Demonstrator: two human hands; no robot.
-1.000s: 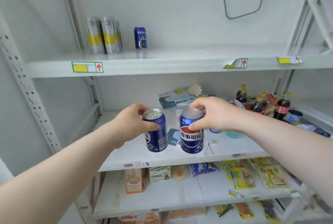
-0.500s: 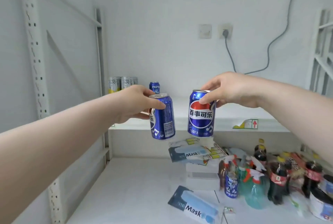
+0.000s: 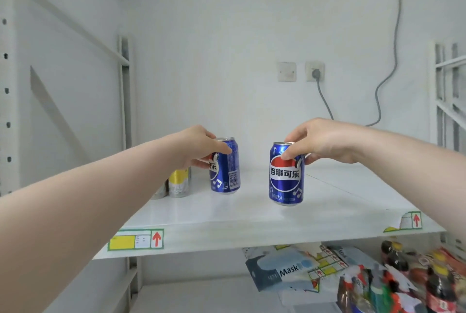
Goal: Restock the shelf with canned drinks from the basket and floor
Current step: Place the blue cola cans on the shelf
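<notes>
Over the white top shelf (image 3: 252,214) I hold two blue Pepsi cans. My left hand (image 3: 199,147) grips the left Pepsi can (image 3: 225,169) by its side and top; the can's base is at or just above the shelf. My right hand (image 3: 320,142) pinches the right Pepsi can (image 3: 286,175) at its rim, its base close to the shelf surface nearer the front. Silver-and-yellow cans (image 3: 177,183) stand at the shelf's left, partly hidden behind my left forearm.
Price tags (image 3: 136,239) mark the shelf's front lip. On the lower shelf lie mask boxes (image 3: 282,271), cola bottles (image 3: 441,290) and spray bottles. A grey cable (image 3: 325,103) hangs from the wall socket behind. Shelf uprights stand at both sides.
Both hands lifted the two cans from the middle shelf up to the top shelf and lowered them onto or just above its surface. The view tilted upward.
</notes>
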